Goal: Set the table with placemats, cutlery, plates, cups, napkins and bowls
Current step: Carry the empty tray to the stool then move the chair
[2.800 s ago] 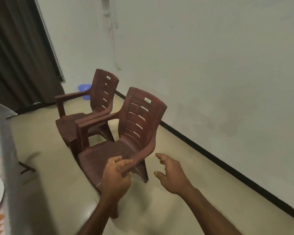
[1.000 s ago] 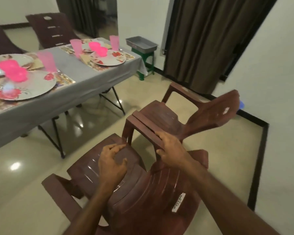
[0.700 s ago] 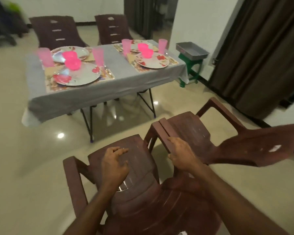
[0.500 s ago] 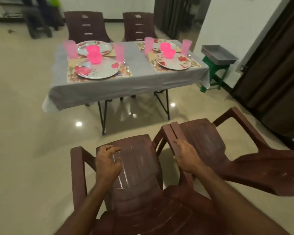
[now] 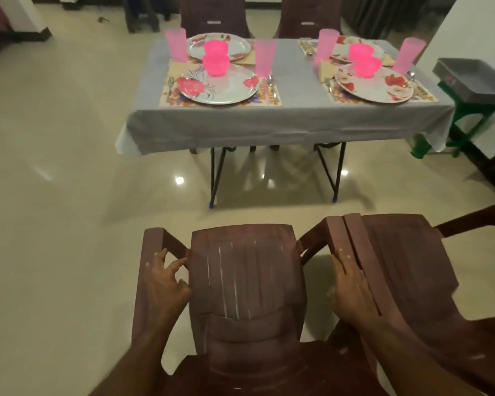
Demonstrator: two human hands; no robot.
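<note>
- While both hands rest on brown plastic chairs in the lower half of the frame, the set table (image 5: 286, 124) stands in the upper middle, covered by a grey cloth.
- Left hand (image 5: 165, 284): it lies on the left armrest of the near chair (image 5: 246, 284), fingers loosely bent and a little apart, the thumb reaching toward the seat edge; whether they truly clasp the armrest I cannot tell.
- Right hand (image 5: 352, 292): it lies on the near chair's right armrest, fingers fairly straight and close together, pointing up the frame, just beside the armrest of the second chair (image 5: 403, 267), which stands at the lower right, touching the first.
- On the table's left side, the front plate (image 5: 216, 87) with red flowers sits on a patterned placemat (image 5: 266, 100), with a pink bowl (image 5: 215, 64) on it and a pink cup (image 5: 265, 60) at its upper right.
- Cutlery (image 5: 271, 85) lies on that mat to the right of the plate, below the cup.
- On the table's right side, a second flowered plate (image 5: 383, 88) carries another pink bowl (image 5: 367, 68), with a tall cup (image 5: 408, 55) to its upper right.
- Behind each front setting is a further plate, bowl and cup, nearer the top of the frame.
- Two dark chair backs (image 5: 213, 15) show beyond the table at the top edge.
- At the right edge, a grey tray (image 5: 475, 81) sits on a green stool (image 5: 466, 121).
</note>
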